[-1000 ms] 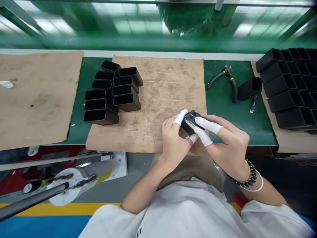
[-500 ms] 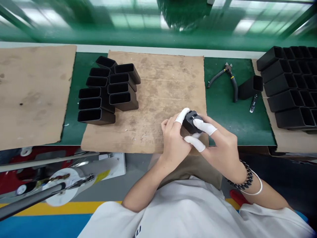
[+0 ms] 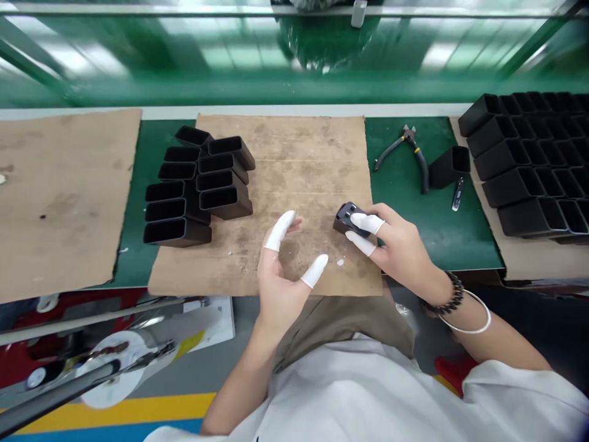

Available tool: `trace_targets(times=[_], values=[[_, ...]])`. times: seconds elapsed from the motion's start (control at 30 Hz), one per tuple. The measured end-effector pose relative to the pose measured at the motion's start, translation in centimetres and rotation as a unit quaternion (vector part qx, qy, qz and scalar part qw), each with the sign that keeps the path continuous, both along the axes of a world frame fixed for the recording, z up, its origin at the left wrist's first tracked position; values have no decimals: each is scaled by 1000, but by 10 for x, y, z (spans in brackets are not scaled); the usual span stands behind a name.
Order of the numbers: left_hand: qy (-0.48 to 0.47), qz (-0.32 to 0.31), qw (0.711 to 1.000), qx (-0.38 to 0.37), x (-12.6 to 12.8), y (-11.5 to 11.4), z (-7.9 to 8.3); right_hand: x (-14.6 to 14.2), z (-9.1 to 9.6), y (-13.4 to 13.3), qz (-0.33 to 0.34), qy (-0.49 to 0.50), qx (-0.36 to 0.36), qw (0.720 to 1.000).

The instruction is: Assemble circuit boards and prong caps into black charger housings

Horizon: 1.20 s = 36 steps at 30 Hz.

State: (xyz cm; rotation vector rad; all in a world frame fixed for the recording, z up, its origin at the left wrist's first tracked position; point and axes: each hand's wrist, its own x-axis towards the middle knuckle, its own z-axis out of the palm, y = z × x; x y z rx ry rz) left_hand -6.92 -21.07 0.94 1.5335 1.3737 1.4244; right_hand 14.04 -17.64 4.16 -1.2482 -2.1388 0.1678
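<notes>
My right hand (image 3: 396, 245) pinches a small black plastic part (image 3: 346, 218) between its white-capped thumb and forefinger, just above the right side of the middle cardboard sheet (image 3: 299, 159). My left hand (image 3: 283, 270) hovers over the sheet's front edge to the left of the part, fingers apart and holding nothing; white cots cover its forefinger and thumb. A few white crumbs lie on the cardboard between the two hands.
A cluster of black rectangular sleeves (image 3: 196, 184) lies at the sheet's left. Cutting pliers (image 3: 407, 150), one lone sleeve (image 3: 451, 167) and a small tool (image 3: 457, 192) lie on the green mat at right. Stacked sleeves (image 3: 529, 166) fill the far right. Another cardboard sheet (image 3: 64, 196) lies left.
My left hand has let go of the black part and moved left, opening. My right hand keeps the part and has shifted slightly up and away from the left hand.
</notes>
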Motion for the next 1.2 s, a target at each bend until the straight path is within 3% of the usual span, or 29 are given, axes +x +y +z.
trace_targets(times=[0.17, 0.27, 0.37, 0.47, 0.57, 0.9, 1.2], values=[[13, -5, 1000, 0, 0, 0, -2, -1, -6, 1, -38, 56, 31, 997], [22, -29, 999, -29, 2, 2, -2, -2, -17, 2, 32, 22, -9, 999], [39, -100, 992, -60, 2, 12, 2, 0, -20, 3, 61, 22, -46, 997], [54, -183, 980, -60, 0, 30, 9, 3, -13, 3, 80, 54, -46, 994], [77, -228, 970, -45, 0, 46, 13, 5, -4, 1, 83, 81, -60, 991], [44, -213, 972, -85, 2, 54, 8, 1, 8, 6, 76, 247, -219, 941], [22, -209, 973, -96, 4, 54, 10, 1, 3, 4, 105, 219, -189, 952]])
